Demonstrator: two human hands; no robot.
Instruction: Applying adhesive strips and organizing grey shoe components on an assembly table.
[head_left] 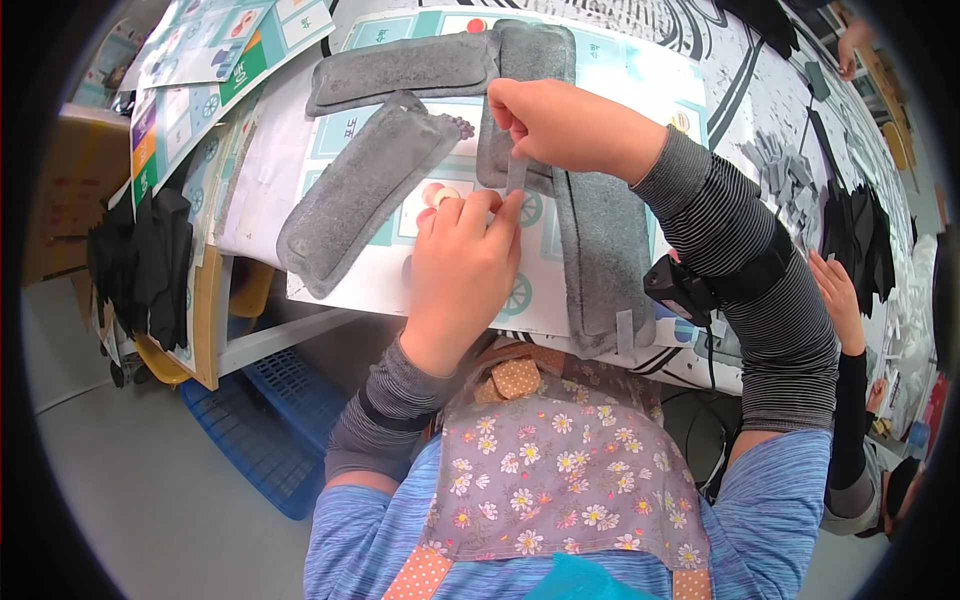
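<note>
A short light-grey strip (516, 174) runs between my two hands above a grey felt pad (537, 55). My left hand (462, 262) pinches its lower end. My right hand (575, 125) is curled at its upper end, its fingertips partly hidden by the hand itself. Below my right wrist lies a long grey felt pad (608, 250), a small light strip (625, 333) at its near end. Left of my hands another long grey felt pad (370, 190) lies slantwise, touching a further grey pad (400, 72) at the back.
The pads rest on a printed white and teal sheet (350, 290). Light-grey strips (785, 185) are piled at the right, beside black cloth pieces (860, 235). Another person's hand (838, 298) is near them. Printed boards (205, 90) lean at the left; a blue crate (255, 435) stands on the floor.
</note>
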